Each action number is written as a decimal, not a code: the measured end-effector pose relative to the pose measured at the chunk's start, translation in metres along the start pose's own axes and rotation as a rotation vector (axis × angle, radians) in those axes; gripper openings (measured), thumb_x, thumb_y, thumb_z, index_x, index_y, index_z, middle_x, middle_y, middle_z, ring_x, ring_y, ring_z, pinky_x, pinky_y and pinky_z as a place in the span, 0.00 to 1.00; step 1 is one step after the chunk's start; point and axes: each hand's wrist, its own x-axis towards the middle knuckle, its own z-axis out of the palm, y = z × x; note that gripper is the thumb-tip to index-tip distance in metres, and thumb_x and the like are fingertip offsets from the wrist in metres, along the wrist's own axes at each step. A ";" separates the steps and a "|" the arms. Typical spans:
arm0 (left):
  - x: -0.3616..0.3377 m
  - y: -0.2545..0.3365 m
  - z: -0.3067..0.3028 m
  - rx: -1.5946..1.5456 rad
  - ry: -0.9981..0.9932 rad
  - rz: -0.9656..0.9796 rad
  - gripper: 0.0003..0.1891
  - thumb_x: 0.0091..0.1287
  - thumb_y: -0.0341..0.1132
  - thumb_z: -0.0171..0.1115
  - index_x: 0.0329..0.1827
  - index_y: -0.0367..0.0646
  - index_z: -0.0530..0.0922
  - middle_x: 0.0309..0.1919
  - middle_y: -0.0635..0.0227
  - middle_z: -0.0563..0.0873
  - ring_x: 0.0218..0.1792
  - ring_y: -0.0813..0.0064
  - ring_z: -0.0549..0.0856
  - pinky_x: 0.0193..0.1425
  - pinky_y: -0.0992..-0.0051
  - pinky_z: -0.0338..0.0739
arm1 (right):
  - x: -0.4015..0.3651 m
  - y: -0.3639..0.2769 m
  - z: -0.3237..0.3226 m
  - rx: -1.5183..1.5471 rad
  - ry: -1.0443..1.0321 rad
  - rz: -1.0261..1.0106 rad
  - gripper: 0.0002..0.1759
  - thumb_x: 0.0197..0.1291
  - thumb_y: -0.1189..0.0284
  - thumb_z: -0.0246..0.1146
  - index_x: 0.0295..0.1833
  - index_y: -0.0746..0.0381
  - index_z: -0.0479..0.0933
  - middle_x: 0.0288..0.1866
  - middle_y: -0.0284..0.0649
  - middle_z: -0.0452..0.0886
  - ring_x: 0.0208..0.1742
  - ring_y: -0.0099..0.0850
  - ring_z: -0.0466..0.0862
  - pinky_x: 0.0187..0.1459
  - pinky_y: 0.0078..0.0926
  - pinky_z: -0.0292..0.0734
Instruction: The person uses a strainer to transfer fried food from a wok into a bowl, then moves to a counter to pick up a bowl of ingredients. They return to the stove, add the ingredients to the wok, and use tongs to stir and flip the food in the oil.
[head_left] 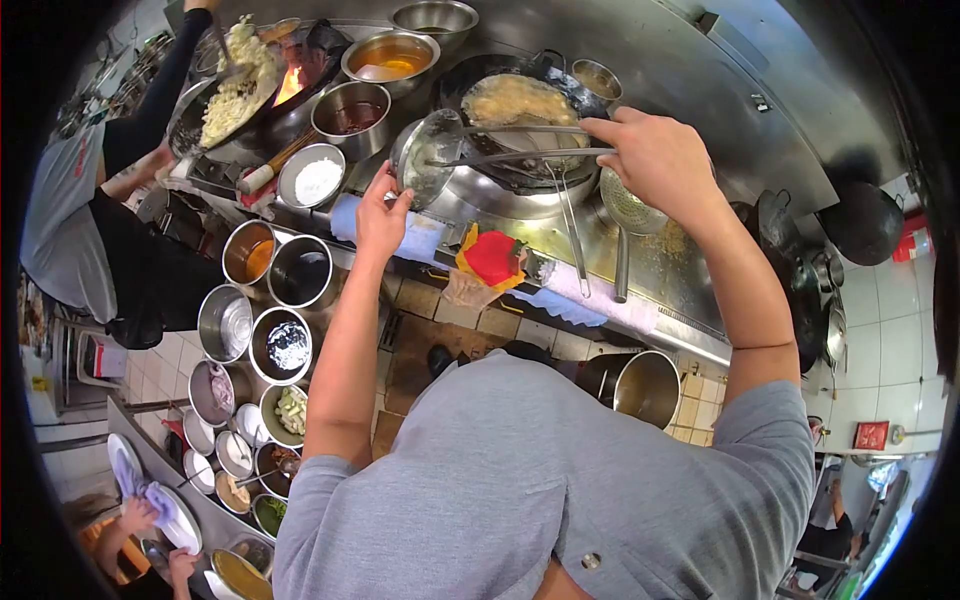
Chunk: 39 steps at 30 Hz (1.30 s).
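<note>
My left hand [380, 218] grips the near rim of a metal bowl [408, 168], tilted on its side and smeared with pale batter. In my right hand [655, 160] are long metal tongs [525, 156]. Their arms are spread, one tip reaching into the bowl and the other near its rim. Just beyond, a wok [450, 88] holds bubbling oil with golden frying food [525, 98]. A perforated skimmer [630, 205] lies below my right hand, its handle toward me. Beside it a wire-handled strainer [570, 225] overlaps the wok's near side.
Bowls of amber liquid [390, 62], dark sauce [352, 112] and white powder [315, 180] stand left of the wok. Ingredient pots [281, 345] line the left side. A person [85, 210] works a flaming wok at upper left. A large pot [645, 390] stands behind me, right.
</note>
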 end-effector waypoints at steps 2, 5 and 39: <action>0.001 0.003 0.002 -0.191 -0.015 -0.266 0.09 0.57 0.29 0.60 0.28 0.36 0.68 0.61 0.59 0.71 0.33 0.78 0.81 0.33 0.78 0.74 | -0.006 0.008 0.001 0.035 0.005 0.005 0.18 0.47 0.65 0.64 0.47 0.50 0.75 0.35 0.38 0.78 0.37 0.38 0.80 0.34 0.34 0.76; -0.003 0.002 0.007 -0.378 0.025 -0.383 0.09 0.59 0.30 0.59 0.27 0.38 0.66 0.42 0.61 0.78 0.29 0.77 0.80 0.31 0.78 0.76 | -0.024 0.030 0.000 0.160 0.084 0.050 0.19 0.48 0.65 0.63 0.49 0.50 0.74 0.39 0.36 0.78 0.41 0.38 0.79 0.39 0.34 0.75; -0.548 0.188 -0.038 -0.460 1.914 -0.514 0.06 0.59 0.31 0.51 0.39 0.45 0.69 0.28 0.66 0.77 0.24 0.73 0.77 0.25 0.75 0.72 | -0.029 0.043 0.223 1.810 -0.088 0.294 0.22 0.60 0.65 0.58 0.60 0.57 0.66 0.27 0.29 0.70 0.19 0.14 0.65 0.15 0.11 0.55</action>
